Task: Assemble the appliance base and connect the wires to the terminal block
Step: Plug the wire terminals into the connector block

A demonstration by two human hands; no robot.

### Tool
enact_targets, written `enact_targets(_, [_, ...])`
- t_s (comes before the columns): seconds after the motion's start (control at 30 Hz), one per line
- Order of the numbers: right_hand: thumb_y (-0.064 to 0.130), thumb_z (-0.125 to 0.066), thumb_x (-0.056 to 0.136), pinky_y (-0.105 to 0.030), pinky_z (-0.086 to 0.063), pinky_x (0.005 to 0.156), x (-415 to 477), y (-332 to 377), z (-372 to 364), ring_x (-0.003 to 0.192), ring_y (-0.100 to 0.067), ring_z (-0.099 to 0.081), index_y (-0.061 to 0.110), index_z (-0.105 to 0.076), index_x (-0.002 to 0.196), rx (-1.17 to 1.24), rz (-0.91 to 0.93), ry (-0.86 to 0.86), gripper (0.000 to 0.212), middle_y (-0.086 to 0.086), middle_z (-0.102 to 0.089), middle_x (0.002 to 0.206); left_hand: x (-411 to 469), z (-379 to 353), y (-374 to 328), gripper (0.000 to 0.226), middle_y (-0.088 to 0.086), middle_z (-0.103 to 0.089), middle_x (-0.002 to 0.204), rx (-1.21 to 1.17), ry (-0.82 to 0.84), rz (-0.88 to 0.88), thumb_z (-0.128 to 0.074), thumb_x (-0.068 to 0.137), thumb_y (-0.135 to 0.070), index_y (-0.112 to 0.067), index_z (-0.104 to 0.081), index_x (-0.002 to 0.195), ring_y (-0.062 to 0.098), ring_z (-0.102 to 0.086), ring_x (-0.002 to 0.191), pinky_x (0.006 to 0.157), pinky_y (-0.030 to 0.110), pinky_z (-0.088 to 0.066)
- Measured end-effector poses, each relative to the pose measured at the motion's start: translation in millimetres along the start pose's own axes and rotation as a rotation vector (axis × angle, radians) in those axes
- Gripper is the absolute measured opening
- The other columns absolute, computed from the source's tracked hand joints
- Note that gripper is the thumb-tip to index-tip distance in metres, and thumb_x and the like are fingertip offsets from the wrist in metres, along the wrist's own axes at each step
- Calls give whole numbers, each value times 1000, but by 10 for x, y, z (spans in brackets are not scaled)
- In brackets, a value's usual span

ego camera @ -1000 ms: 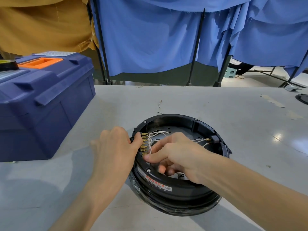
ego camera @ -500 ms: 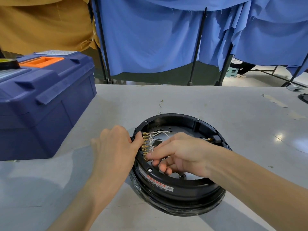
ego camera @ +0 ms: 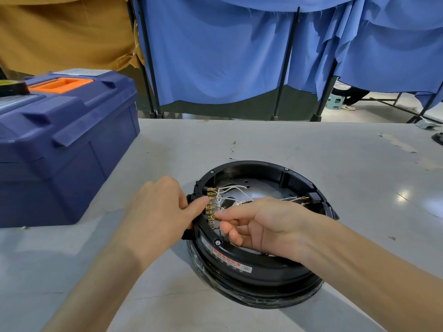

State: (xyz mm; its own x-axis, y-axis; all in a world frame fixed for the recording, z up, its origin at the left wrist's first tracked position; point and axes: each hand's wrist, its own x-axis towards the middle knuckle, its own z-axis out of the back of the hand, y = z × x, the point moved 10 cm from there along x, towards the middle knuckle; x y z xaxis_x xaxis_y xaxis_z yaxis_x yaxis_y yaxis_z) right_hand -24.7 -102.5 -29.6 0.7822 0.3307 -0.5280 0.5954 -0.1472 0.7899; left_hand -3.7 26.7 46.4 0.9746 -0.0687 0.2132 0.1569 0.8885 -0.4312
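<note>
Appliance base (ego camera: 275, 275), white label (ego camera: 227, 257) with red band, print unreadable

We find open tabletop (ego camera: 299, 142) across the centre and right of the frame, behind the appliance base (ego camera: 263, 271), marked only by a wire scrap (ego camera: 232, 146). The blue toolbox (ego camera: 72, 152) blocks the left side. In the strip between it and the base, our left grip (ego camera: 158, 212) clasps the base's left rim. Inside the base, white wires (ego camera: 233, 188) cross the upper part, and our right grip (ego camera: 266, 224), pinching at the brass terminals (ego camera: 210, 207), fills the lower part.
</note>
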Motion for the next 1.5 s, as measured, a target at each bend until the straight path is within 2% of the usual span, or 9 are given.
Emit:
enact_targets(0.07, [-5, -60, 90, -17, -46, 39, -12, 15, -4, 38, -13, -55, -2, -60, 80, 34, 22, -13, 10, -11, -60, 52, 4, -39, 12, 63, -5, -36, 26, -56, 45, -3, -61, 90, -48, -11, -56, 39, 9, -40, 31, 36, 15, -27])
enact_targets(0.17, [-7, -58, 91, -18, -48, 40, -33, 19, -8, 39, -13, -58, -5, -60, 80, 60, 33, -20, 11, -12, -62, 54, 12, -75, 31, 65, -6, -36, 25, -94, 67, -2, -61, 91, -46, -14, -53, 35, 6, -41, 30, 38, 12, -31])
enact_targets(0.7, [-9, -58, 89, -17, -48, 39, -55, -6, 21, 41, -15, -62, -6, -62, 85, 83, 2, -56, 6, -15, -64, 58, -26, -149, 25, 62, -10, -39, 25, -119, 161, 64, -56, 92, -50, -11, -59, 44, 2, -41, 28, 37, 11, -31])
enact_targets(0.83, [-13, -58, 87, -18, -47, 37, -48, -41, 47, 40, -17, -62, -9, -62, 82, 67, -58, -84, 8, -16, -65, 57, -38, -166, 10, 62, -11, -39, 25, -116, 175, 72, -54, 96, -45, 0, -62, 53, 3, -40, 27, 37, 13, -31])
enact_targets(1.07, [-16, -52, 87, -17, -41, 33, 37, -20, 61, 33, -21, -57, -10, -59, 76, -44, -44, -181, 14, -16, -61, 49, -67, -108, -32, 61, -5, -40, 28, -64, 130, 65, -54, 96, -43, 0, -59, 54, 9, -37, 31, 37, 18, -25])
enact_targets(1.17, [-17, -50, 87, -16, -40, 32, 11, 0, 22, 30, -21, -54, -10, -58, 80, -44, -18, -187, 12, -17, -60, 47, -62, -96, -66, 60, 0, -46, 38, -55, 110, 56, -55, 96, -42, 2, -59, 55, 22, -42, 45, 47, 28, -33])
enact_targets(1.3, [-15, -51, 88, -16, -39, 32, -25, 13, -20, 29, -19, -54, -9, -58, 81, -61, -35, -167, 12, -15, -59, 47, -48, -104, -66, 59, 12, -59, 50, -53, 94, 49, -54, 96, -41, 3, -58, 58, 27, -46, 51, 53, 33, -41])
enact_targets(1.4, [-5, -58, 91, -15, -40, 33, -95, 43, 9, 32, -15, -54, -5, -60, 81, -228, -74, -128, 10, -11, -58, 47, -54, -94, -72, 59, 2, -51, 40, -38, 83, 37, -54, 96, -42, 0, -58, 55, 22, -43, 43, 49, 30, -37])
enact_targets(1.5, [16, -76, 84, -16, -38, 34, -177, 230, 100, 35, -12, -53, -1, -66, 78, -656, 65, -155, 21, -7, -62, 52, -49, -98, -49, 60, -4, -45, 30, -33, 96, 36, -55, 95, -44, -2, -59, 52, 10, -40, 33, 41, 20, -33])
